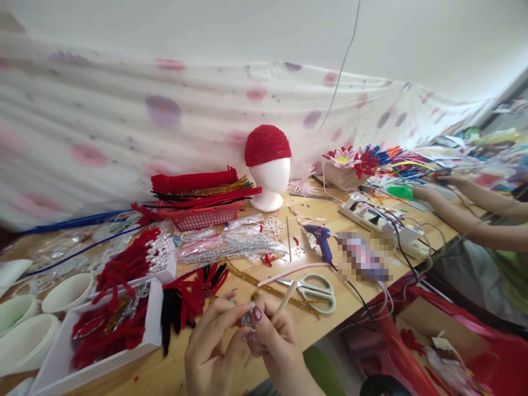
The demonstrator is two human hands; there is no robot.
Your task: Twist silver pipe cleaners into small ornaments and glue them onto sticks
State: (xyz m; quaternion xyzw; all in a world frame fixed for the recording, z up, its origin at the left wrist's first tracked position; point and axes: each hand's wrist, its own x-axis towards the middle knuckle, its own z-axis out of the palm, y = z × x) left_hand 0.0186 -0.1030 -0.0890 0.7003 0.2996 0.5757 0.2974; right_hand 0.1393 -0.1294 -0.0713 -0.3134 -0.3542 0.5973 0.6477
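Note:
At the table's front edge, my left hand (214, 335) and my right hand (277, 344) meet with closed fingertips. Between them they pinch a small sparkly silver piece (246, 317), mostly hidden by the fingers. A thin pale stick (285, 297) runs through my right hand, its tip pointing up and right. Just beyond lie pale green scissors (317, 291) and a gold tinsel stem (266, 287). Red and black fuzzy pieces (202, 289) lie to the left of my hands. Farther off is a blue glue gun (322, 241).
A foam head (270, 179) with a red cap stands at the back beside a red basket (202, 215) of fuzzy stems. White boxes (152, 335) and cups (68, 291) fill the left. A power strip (371, 223) with cables lies right. Another person's arms (457, 203) are at far right.

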